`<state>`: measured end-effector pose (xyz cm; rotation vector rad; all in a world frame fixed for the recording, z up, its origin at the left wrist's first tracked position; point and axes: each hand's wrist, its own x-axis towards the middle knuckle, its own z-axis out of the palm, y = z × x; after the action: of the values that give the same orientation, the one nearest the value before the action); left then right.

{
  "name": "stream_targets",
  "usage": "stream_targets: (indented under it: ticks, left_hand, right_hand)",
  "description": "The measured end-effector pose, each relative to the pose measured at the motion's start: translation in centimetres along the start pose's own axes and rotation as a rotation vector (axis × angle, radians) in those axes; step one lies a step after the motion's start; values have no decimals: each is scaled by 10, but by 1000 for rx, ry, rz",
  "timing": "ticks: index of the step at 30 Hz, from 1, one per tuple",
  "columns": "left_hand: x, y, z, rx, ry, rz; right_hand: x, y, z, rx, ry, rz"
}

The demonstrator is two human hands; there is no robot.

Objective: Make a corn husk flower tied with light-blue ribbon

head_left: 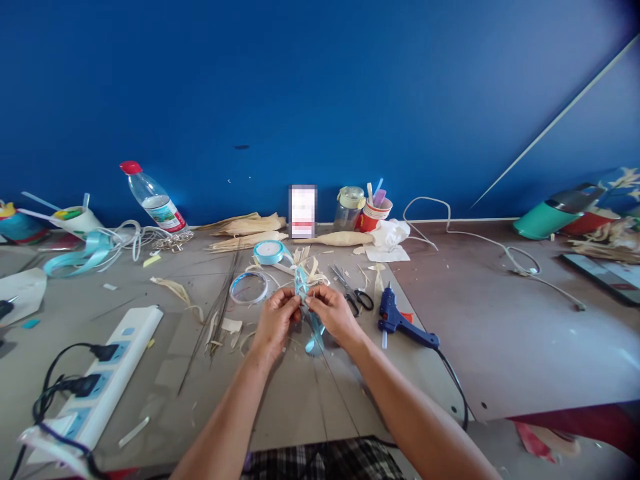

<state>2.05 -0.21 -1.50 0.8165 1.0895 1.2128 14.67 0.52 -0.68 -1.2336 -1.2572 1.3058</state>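
Both hands meet over the middle of the table, pinching a light blue ribbon [301, 279] between their fingertips. My left hand [279, 317] is closed on its left side and my right hand [333, 310] on its right. A loose end of the ribbon hangs below the fingers. Pale dried husk strips [315, 270] lie just behind the hands. A spool of light blue ribbon [269, 251] and a ring-shaped roll [249, 288] rest beyond the left hand. Scissors [355, 291] and a blue glue gun [400, 317] lie beside the right hand.
A white power strip [117, 373] with black plugs occupies the left front. Thin wires [220, 307] lie left of the hands. Along the blue wall stand a tilted plastic bottle [157, 200], a phone [303, 211], a jar [349, 210] and a red paper cup [375, 217].
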Motion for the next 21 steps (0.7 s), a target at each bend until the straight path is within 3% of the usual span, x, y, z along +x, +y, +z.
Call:
stream_targets:
  ticks: [14,21]
  left_hand:
    - [-2,2,3,-119,-54,-23]
    - [-3,5,1,-199,-11,-62]
  right_hand:
    - [0,-2,1,116,6,33]
    - [2,-2,0,217,23,39]
